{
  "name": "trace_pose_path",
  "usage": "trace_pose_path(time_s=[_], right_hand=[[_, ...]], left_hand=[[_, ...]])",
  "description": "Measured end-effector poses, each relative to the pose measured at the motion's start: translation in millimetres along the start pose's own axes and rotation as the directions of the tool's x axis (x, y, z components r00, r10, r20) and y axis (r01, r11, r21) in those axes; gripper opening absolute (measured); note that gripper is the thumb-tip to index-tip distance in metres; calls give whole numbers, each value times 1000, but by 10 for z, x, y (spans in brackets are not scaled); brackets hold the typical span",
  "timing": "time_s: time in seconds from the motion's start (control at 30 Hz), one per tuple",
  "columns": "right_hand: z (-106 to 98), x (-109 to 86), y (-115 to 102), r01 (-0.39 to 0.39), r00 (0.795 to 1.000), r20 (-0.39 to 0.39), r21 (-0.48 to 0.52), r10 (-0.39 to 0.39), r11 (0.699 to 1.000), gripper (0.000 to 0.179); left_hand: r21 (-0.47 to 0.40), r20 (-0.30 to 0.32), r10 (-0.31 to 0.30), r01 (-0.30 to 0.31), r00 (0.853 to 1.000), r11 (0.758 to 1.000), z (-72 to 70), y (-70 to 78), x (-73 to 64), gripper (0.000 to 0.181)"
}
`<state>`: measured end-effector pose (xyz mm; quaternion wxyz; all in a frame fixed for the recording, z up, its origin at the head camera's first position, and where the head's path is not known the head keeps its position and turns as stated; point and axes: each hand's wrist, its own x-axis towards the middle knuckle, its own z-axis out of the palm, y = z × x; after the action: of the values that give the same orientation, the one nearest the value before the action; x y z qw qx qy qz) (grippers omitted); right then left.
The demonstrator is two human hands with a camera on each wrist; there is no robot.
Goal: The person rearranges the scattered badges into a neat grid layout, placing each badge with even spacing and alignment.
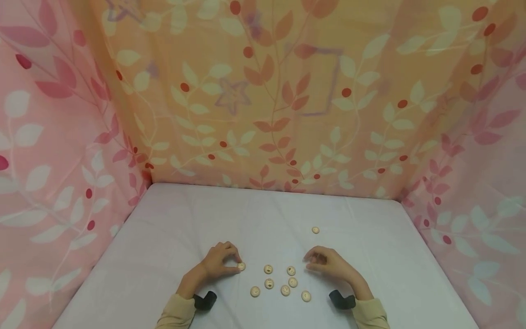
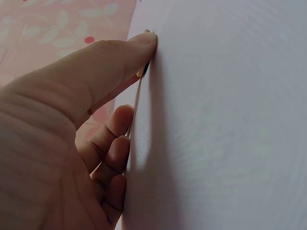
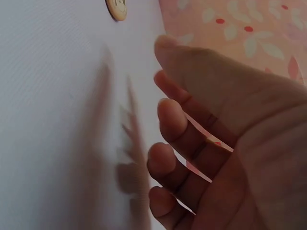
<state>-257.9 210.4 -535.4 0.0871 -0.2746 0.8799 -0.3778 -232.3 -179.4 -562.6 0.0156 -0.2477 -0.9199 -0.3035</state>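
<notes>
My left hand (image 1: 219, 262) pinches a small round pale wooden disc (image 1: 241, 266) between thumb and index finger, at the surface of the white table. In the left wrist view the thumb (image 2: 120, 55) hides most of that disc; the other fingers curl loosely. To its right lie several like discs with dark printed marks, among them one disc (image 1: 268, 269) and another disc (image 1: 291, 270). My right hand (image 1: 330, 262) hovers over the table right of this group, fingers loosely bent and holding nothing. The right wrist view shows one disc (image 3: 116, 8) beyond its fingertips.
A lone disc (image 1: 315, 230) lies farther back, beyond the right hand. The white table (image 1: 185, 210) is bounded by a floral cloth (image 1: 271, 91) at the back and pink floral cloths on both sides. Black wrist devices (image 1: 342, 300) sit at both cuffs.
</notes>
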Motion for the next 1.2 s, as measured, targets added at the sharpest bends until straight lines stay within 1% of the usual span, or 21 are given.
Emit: trace_pose_path(time_s=[0.1,0.13,0.23,0.33,0.37,0.4,0.53,0.67,0.83,1.0,1.07,1.13,1.2], right_hand=[[-6,-10,-53,19,999,47,3,-19,1000,19],[-9,-14,-63,29,998,63,8,-29,1000,19],[-19,-18,-85,33,992,122,40,-37,999,19],[-23,-26,-96,24,980,193,78,-39,997,20],[-22,-31,-100,22,976,216,87,-41,996,20],[-21,-36,-105,24,970,237,94,-46,995,21],[-15,-53,-132,44,955,288,90,-68,995,24],[-11,-71,-171,44,944,323,88,-70,995,26],[-5,-94,-234,32,921,386,86,-63,996,29],[4,-99,-295,63,903,421,79,-90,995,31],[10,-105,-317,73,899,428,75,-98,995,32],[17,-115,-338,75,898,430,63,-95,995,33],[22,-125,-363,59,902,427,42,-71,997,33]], left_hand=[[4,-42,50,-50,998,999,9,-4,-10,17],[18,-64,80,-79,995,997,13,-7,-12,17],[31,-87,107,-105,990,994,21,-11,-15,18],[18,-70,90,-89,993,996,21,-15,-10,17],[4,-53,65,-65,996,998,19,-15,-8,17],[3,-42,56,-56,998,998,18,-15,-5,17],[4,-10,20,-20,1000,1000,13,-20,1,16],[7,-9,11,-11,1000,1000,3,-13,-2,16],[9,-29,26,-26,999,1000,-1,2,-4,17],[-2,-24,19,-19,1000,1000,2,-5,-4,17],[-11,-16,9,-10,1000,1000,-1,-5,-4,17],[-9,-12,9,-9,1000,1000,-2,-7,-4,17],[-6,-6,5,-5,1000,1000,-4,-5,-3,16]])
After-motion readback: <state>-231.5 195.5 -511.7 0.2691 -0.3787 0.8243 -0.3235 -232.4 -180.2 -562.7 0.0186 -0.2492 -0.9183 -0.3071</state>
